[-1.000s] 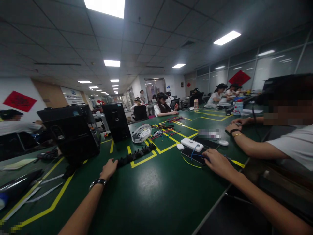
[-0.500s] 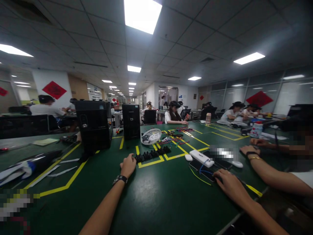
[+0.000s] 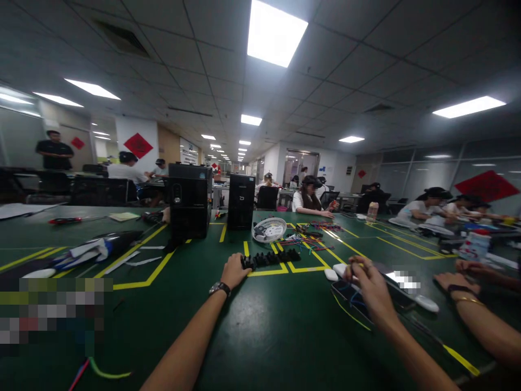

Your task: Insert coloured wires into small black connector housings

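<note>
At far left on the green table (image 3: 252,342), a red-handled screwdriver (image 3: 65,221) and a pale notepad (image 3: 124,216), with a white-and-blue bag (image 3: 87,252) lower down. Next, loose white strips (image 3: 143,261) near yellow tape, then two black cases (image 3: 188,201) standing upright at the back, just apart. In front of these, with a watch (image 3: 220,289) at the wrist, the left hand (image 3: 235,271) — closed on the near left end of a knobbly black strip (image 3: 272,259). Lying flat on the table otherwise, reaching away to the right across taped lines. Behind the strip, a white basket (image 3: 269,230) with small parts inside, and a spread of coloured wires (image 3: 311,244). Further right, above a dark phone (image 3: 352,300), the right hand (image 3: 368,282), fingers drawn together; cannot tell whether pinching the blue wire (image 3: 355,299) hanging below. Beside the phone, a small white case (image 3: 330,275) and a curved yellow-green wire (image 3: 350,315). At far right, a yellow-handled tool (image 3: 461,359) and a co-worker's hand (image 3: 456,283), resting on the table.
</note>
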The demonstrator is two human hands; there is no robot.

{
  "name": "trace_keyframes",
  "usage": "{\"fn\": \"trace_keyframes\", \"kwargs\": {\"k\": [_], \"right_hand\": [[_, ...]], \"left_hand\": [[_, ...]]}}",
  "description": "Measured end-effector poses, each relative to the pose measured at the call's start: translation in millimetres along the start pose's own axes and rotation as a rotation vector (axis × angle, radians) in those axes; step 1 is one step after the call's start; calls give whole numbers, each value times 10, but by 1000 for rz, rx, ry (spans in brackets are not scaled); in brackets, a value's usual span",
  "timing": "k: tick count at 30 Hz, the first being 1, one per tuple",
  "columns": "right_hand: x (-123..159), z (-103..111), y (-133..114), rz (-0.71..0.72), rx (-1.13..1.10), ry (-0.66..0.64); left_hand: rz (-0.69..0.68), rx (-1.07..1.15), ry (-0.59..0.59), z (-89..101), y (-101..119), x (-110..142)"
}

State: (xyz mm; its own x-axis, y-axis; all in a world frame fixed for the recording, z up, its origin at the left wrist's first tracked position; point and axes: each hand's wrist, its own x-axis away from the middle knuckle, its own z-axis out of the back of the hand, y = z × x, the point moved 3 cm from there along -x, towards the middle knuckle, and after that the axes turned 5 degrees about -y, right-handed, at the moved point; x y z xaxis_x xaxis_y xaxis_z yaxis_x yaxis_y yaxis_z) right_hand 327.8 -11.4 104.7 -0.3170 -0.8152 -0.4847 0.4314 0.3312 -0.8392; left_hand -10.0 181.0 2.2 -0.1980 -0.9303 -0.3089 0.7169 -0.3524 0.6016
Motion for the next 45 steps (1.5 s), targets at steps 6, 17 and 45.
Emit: {"fn": "trace_keyframes", "kwargs": {"k": [6,17,45], "right_hand": [[12,-1749,-106,-77,-236,-441],[272,-2531,-283,-58,-317,-500],[559,-2465,-273,116,-143,-425]], "left_hand": [[-52,342,82,150,165,424],[109,1372,-4,488,48,1084],[177,1697,-10,448,291,1108]]}}
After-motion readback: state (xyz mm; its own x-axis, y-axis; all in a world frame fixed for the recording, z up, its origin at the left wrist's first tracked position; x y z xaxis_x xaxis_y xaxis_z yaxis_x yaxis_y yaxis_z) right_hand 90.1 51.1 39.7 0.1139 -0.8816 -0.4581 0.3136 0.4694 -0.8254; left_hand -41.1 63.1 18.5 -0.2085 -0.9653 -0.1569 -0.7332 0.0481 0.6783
